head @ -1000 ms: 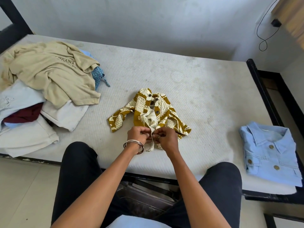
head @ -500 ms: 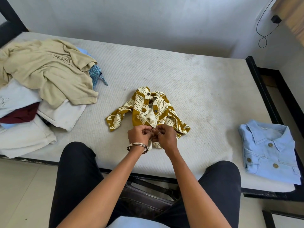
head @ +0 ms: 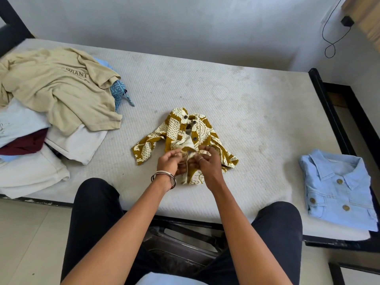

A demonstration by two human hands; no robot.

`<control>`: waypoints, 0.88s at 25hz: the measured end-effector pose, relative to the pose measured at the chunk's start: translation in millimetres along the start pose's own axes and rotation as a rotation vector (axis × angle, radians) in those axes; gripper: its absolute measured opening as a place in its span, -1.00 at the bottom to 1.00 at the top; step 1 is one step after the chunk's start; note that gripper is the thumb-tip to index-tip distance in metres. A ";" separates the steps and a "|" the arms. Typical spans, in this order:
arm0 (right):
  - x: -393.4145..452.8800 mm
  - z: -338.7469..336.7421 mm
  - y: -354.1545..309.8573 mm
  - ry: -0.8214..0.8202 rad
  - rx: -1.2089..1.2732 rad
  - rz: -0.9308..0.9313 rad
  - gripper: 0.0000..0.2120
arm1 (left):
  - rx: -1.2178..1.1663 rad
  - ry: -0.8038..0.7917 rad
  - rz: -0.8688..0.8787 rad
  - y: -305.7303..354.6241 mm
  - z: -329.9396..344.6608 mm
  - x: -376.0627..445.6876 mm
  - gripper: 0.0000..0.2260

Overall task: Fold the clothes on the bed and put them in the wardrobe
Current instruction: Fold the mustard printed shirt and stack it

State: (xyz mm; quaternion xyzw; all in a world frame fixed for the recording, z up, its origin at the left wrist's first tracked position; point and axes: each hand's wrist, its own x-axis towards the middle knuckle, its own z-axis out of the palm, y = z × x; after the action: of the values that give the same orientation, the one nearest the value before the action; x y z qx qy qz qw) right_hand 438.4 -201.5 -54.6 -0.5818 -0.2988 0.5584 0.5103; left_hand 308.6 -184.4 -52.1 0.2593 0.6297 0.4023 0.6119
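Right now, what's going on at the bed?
A person sits at the bed, both hands on a small mustard-and-cream patterned shirt. The left hand and right hand pinch its front placket, apparently at a button. A folded light blue shirt lies to the right; an unfolded clothes pile waits on the left.

Even, soft daylight; scene bright overall. Faint shadows lie along the far wall above the mattress. No glare. Centre sharp. Wide-angle distortion bends the bed frame at right; corners slightly blurred.
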 end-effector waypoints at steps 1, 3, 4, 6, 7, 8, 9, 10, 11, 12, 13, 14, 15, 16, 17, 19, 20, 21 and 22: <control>4.6 -6.8 0.2 0.006 0.094 0.007 -0.68 | -0.006 0.034 0.014 -2.5 -3.7 4.2 -0.82; 11.8 -22.4 8.4 0.093 0.027 0.031 -0.63 | 0.216 0.119 0.067 -11.9 -12.8 11.9 -0.80; 12.4 -31.9 15.7 0.170 -0.116 0.046 -0.63 | 0.380 0.139 0.082 -18.1 -17.5 15.1 -0.80; 12.7 -52.8 37.9 0.311 -0.436 0.084 -0.69 | 0.669 0.118 0.093 -32.4 -24.3 19.2 -0.79; 11.7 -61.9 49.0 0.323 -0.611 0.096 -0.72 | 0.775 0.081 0.098 -39.4 -26.2 21.2 -0.76; 11.4 -68.1 58.8 0.277 -0.795 0.108 -0.71 | 0.871 0.039 0.110 -44.4 -26.1 24.4 -0.72; 11.7 -71.4 67.9 0.191 -0.969 0.133 -0.63 | 0.962 -0.005 0.129 -48.5 -24.1 28.7 -0.67; 11.6 -72.7 75.0 0.103 -1.116 0.160 -0.54 | 1.047 -0.053 0.152 -51.5 -19.9 33.2 -0.62; 12.1 -72.2 79.4 0.062 -1.233 0.162 -0.48 | 1.137 -0.097 0.164 -54.3 -13.5 37.4 -0.58; 12.9 -70.8 80.8 0.069 -1.309 0.138 -0.48 | 1.236 -0.133 0.159 -57.2 -6.3 40.6 -0.53; 15.6 -69.5 81.0 0.099 -1.345 0.098 -0.52 | 1.347 -0.150 0.140 -60.4 0.9 43.3 -0.47; 19.5 -68.1 78.8 0.136 -1.359 0.054 -0.57 | 1.451 -0.136 0.127 -63.1 8.5 45.9 -0.43; 22.9 -66.9 78.1 0.147 -1.354 0.016 -0.59 | 1.533 -0.097 0.131 -65.6 14.1 46.4 -0.42; 26.3 -66.3 76.1 0.133 -1.349 -0.010 -0.54 | 1.590 -0.051 0.167 -67.1 18.8 47.6 -0.45; 29.8 -66.9 73.9 0.098 -1.346 -0.018 -0.45 | 1.618 -0.014 0.228 -66.9 22.4 50.2 -0.51; 34.8 -67.3 73.2 0.040 -1.374 -0.022 -0.32 | 1.595 -0.013 0.344 -65.4 23.2 62.6 -0.68; 36.9 -67.9 75.8 0.044 -1.388 -0.042 -0.39 | 1.514 -0.043 0.380 -61.6 22.5 67.9 -0.73; 39.5 -67.8 78.4 0.087 -1.353 -0.085 -0.52 | 1.387 -0.079 0.398 -55.6 21.9 72.3 -0.75; 42.2 -68.3 79.6 0.164 -1.248 -0.129 -0.63 | 1.244 -0.100 0.417 -48.1 22.6 73.4 -0.77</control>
State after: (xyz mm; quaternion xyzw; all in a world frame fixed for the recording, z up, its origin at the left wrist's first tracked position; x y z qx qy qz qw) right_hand 494.3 -204.5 -152.9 -0.7917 -0.5624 0.2007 0.1287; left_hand 330.1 -146.2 -131.3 0.6996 0.6521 0.0607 0.2855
